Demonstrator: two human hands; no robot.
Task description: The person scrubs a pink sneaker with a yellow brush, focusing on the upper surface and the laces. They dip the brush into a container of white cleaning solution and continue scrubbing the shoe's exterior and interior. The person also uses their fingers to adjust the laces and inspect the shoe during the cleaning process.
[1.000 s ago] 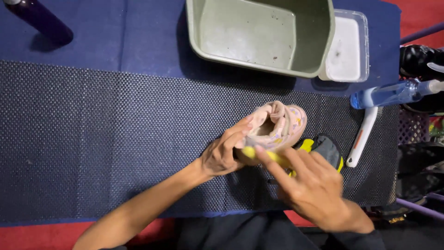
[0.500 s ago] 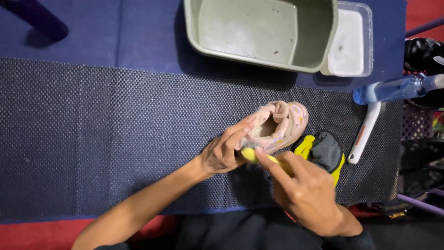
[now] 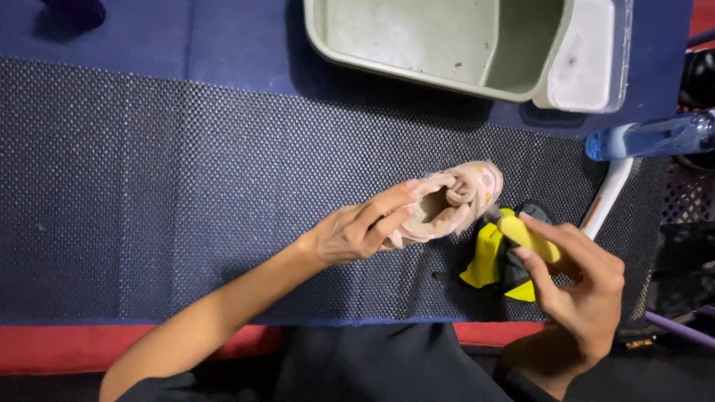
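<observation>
My left hand point(image 3: 357, 227) grips a small pink shoe point(image 3: 454, 201) by its heel side, holding it on the dark textured mat point(image 3: 186, 186). A yellow-handled brush point(image 3: 525, 232) is in my right hand point(image 3: 585, 286), and its tip touches the shoe's toe end. Under my right hand lies a yellow and dark grey cloth point(image 3: 495, 257).
A green-grey plastic tub point(image 3: 439, 41) stands at the far edge beside a clear container point(image 3: 588, 56). A blue spray bottle point(image 3: 648, 138) and a white-handled brush point(image 3: 607, 197) lie at the right. A dark object point(image 3: 71, 15) sits far left.
My right hand has pulled back to the right, away from the shoe's side. The yellow cloth beneath it shows more now. The left hand keeps hold of the shoe.
</observation>
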